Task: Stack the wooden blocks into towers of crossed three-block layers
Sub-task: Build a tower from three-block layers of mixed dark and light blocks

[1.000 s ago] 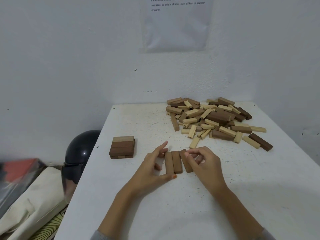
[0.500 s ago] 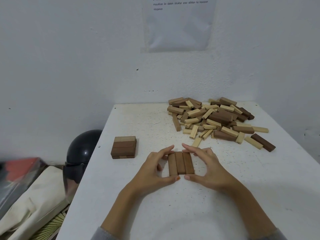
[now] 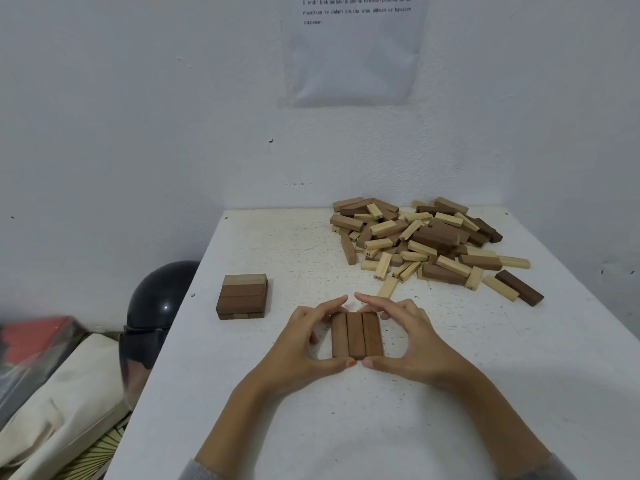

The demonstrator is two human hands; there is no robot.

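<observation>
Now: three-block layer (image 3: 356, 336) flat on worktop (image 3: 346, 427), front centre, between both grips; long axes run away from person; left grip (image 3: 304, 344) and right grip (image 3: 412, 341) each curled round it, thumbs at near ends, fingers at far ends; blocks mid-brown, smooth, flush; next layer likely crosswise; loose pile (image 3: 426, 237) far right, right grip nearer.

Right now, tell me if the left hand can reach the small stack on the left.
Probably yes: only bare table lies between the left hand and the stack, though it must first release the row of three blocks.
</observation>
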